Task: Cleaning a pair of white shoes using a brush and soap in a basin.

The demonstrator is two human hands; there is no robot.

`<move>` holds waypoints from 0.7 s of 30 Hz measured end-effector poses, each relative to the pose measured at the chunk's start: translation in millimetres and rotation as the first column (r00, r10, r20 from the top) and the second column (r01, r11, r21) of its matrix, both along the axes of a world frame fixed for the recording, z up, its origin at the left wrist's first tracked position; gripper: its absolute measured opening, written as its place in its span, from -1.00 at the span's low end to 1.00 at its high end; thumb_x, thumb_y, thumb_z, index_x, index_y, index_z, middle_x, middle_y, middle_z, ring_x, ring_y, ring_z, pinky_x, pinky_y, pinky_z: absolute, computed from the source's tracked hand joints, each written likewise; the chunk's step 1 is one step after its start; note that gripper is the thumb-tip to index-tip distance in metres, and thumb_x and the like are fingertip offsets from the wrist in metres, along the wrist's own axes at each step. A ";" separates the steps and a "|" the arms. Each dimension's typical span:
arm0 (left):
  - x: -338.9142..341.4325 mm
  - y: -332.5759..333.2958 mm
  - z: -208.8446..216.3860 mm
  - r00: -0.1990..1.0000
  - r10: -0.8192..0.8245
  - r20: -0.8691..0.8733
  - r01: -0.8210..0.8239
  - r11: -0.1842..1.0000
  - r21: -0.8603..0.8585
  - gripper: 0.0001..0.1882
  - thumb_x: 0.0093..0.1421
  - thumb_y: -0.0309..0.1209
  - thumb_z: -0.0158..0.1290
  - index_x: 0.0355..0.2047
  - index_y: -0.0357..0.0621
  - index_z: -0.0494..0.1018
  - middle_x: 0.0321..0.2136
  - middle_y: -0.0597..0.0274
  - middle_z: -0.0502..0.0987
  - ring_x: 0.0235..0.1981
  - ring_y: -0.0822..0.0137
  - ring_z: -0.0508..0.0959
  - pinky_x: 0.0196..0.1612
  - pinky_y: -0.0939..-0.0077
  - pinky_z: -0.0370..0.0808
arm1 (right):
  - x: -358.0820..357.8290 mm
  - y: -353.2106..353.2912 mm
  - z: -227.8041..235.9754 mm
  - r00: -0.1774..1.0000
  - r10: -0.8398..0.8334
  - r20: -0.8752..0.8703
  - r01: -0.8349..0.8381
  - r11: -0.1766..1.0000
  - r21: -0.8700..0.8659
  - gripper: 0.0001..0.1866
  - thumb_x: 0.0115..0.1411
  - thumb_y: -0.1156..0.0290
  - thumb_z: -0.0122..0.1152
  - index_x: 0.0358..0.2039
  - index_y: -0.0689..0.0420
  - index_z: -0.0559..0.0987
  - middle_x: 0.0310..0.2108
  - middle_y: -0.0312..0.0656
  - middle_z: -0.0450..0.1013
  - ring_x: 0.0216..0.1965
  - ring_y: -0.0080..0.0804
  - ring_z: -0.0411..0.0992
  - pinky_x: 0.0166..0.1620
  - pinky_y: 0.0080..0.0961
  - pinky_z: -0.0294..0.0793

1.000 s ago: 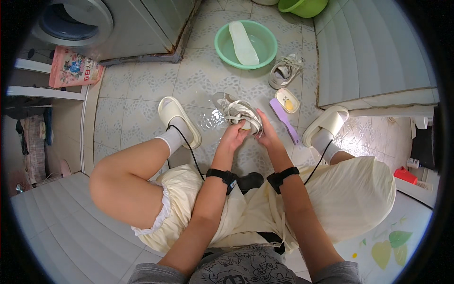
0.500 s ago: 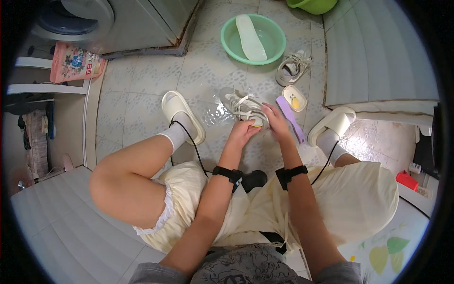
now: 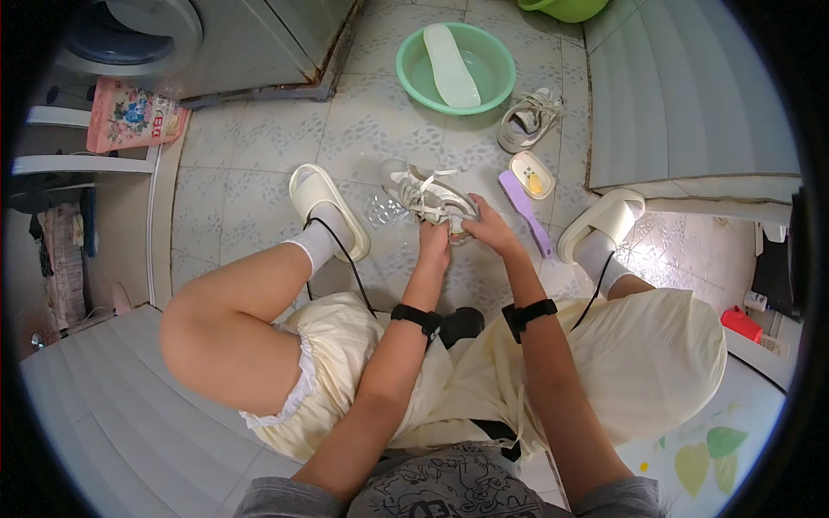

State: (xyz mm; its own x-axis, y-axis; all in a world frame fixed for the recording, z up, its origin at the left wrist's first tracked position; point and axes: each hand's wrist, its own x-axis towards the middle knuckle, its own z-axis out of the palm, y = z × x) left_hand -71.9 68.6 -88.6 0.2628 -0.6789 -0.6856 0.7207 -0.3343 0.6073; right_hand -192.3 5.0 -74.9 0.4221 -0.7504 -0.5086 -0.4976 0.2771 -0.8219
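A grey and white sneaker (image 3: 413, 192) with loose white laces is held over the wet floor, its toe pointing to the far left. My left hand (image 3: 435, 239) grips its near side, partly tucked beneath it. At the heel end my right hand (image 3: 489, 226) is closed on the collar, thumb toward the opening. Just right of that hand lies a purple brush (image 3: 525, 213). Beside the brush is a small white dish (image 3: 533, 176) with a yellow piece in it. A second sneaker (image 3: 528, 122) rests on the tiles behind the dish.
A green basin (image 3: 410, 87) holding a white insole (image 3: 449, 65) stands at the far side. Cream slippers (image 3: 330, 211) on my feet flank the work area. A washing machine (image 3: 250, 43) is at far left, with a pink bag (image 3: 134, 115) near it. A ribbed panel (image 3: 673, 104) bounds the right.
The sneaker has shifted left and turned, showing more of its opening. Both hands moved with it, and my left hand is now more beneath the shoe.
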 end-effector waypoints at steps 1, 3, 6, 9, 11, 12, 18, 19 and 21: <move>0.5 0.6 -3.3 0.999 0.008 0.045 -0.007 1.000 -0.027 -0.73 0.09 -0.62 -0.14 -0.16 -0.28 0.32 -0.31 0.14 0.46 -0.42 0.35 0.49 -0.53 0.52 0.41 | 2.3 2.4 -5.1 1.000 0.025 0.014 -0.024 0.996 -0.083 -0.20 -0.18 0.39 0.12 0.13 0.33 0.12 -0.03 0.16 0.26 -0.01 -0.14 0.27 0.02 -0.44 0.24; 0.8 1.0 -9.7 0.998 0.029 0.054 -0.029 1.000 -0.011 -0.70 0.06 -0.65 -0.15 -0.15 -0.28 0.32 -0.30 0.15 0.46 -0.41 0.34 0.49 -0.55 0.52 0.40 | 1.6 5.6 -13.3 0.998 0.053 0.027 -0.048 0.985 -0.167 -0.21 -0.15 0.44 0.08 0.15 0.31 0.10 -0.07 0.06 0.31 -0.07 -0.28 0.31 -0.04 -0.50 0.28; 2.2 7.2 -15.2 0.996 0.023 0.083 -0.027 0.999 0.037 -0.67 0.03 -0.69 -0.18 -0.15 -0.28 0.32 -0.29 0.15 0.45 -0.39 0.33 0.49 -0.56 0.53 0.38 | 4.5 12.9 -11.9 0.996 0.061 -0.057 -0.067 0.993 -0.099 -0.20 -0.15 0.46 0.06 0.17 0.28 0.08 -0.03 0.08 0.28 -0.11 -0.30 0.32 -0.05 -0.51 0.29; -6.5 8.9 -10.2 0.997 0.016 0.073 -0.021 0.998 0.065 -0.64 0.00 -0.71 -0.20 -0.14 -0.28 0.32 -0.28 0.15 0.45 -0.38 0.31 0.49 -0.57 0.53 0.36 | -6.2 12.6 -10.0 0.983 0.107 -0.146 -0.132 0.975 -0.176 -0.20 -0.16 0.49 0.05 0.19 0.21 0.08 -0.04 0.03 0.27 -0.18 -0.38 0.33 -0.13 -0.53 0.34; -7.1 11.4 -12.0 0.997 0.051 0.058 -0.054 0.996 0.069 -0.63 -0.01 -0.72 -0.20 -0.14 -0.28 0.32 -0.27 0.14 0.45 -0.37 0.30 0.49 -0.57 0.53 0.36 | -7.7 5.4 14.8 0.997 0.081 -0.011 -0.077 0.973 0.217 -0.19 -0.15 0.50 0.03 0.20 0.23 0.04 0.04 0.11 0.20 -0.13 -0.22 0.37 -0.16 -0.45 0.43; -5.5 12.7 -13.1 0.998 0.037 0.044 -0.040 0.997 0.064 -0.63 0.00 -0.71 -0.19 -0.13 -0.28 0.31 -0.28 0.12 0.45 -0.38 0.30 0.49 -0.56 0.53 0.37 | -10.0 6.2 5.5 0.996 0.086 -0.006 -0.083 0.972 0.219 -0.19 -0.15 0.50 0.03 0.20 0.23 0.04 0.04 0.11 0.20 -0.13 -0.22 0.37 -0.16 -0.45 0.43; 2.4 9.8 -4.4 0.930 -0.330 -0.161 0.327 0.944 -0.041 -0.67 0.07 -0.65 -0.17 -0.11 -0.29 0.29 -0.29 0.07 0.46 -0.41 0.29 0.50 -0.49 0.54 0.42 | -42.6 9.9 -19.5 0.941 -0.270 0.202 0.178 0.906 0.383 -0.26 -0.12 0.54 0.07 0.16 0.18 0.14 0.02 -0.04 0.23 -0.29 -0.34 0.40 -0.38 -0.50 0.47; 2.6 8.4 -1.3 0.912 -0.373 -0.170 0.370 0.928 -0.049 -0.69 0.09 -0.62 -0.17 -0.11 -0.30 0.29 -0.30 0.07 0.46 -0.42 0.30 0.50 -0.48 0.55 0.42 | -44.0 10.7 -20.2 0.945 -0.278 0.174 0.199 0.908 0.369 -0.30 -0.11 0.52 0.11 0.13 0.19 0.18 0.00 -0.05 0.25 -0.27 -0.35 0.40 -0.35 -0.49 0.47; 8.0 4.9 4.6 0.893 -0.411 -0.185 0.409 0.911 -0.052 -0.69 0.10 -0.61 -0.17 -0.10 -0.29 0.28 -0.30 0.07 0.46 -0.42 0.31 0.50 -0.47 0.55 0.42 | -40.3 13.7 -32.1 0.947 -0.287 0.145 0.221 0.909 0.354 -0.33 -0.11 0.49 0.15 0.10 0.20 0.22 -0.02 -0.06 0.27 -0.25 -0.35 0.40 -0.32 -0.49 0.46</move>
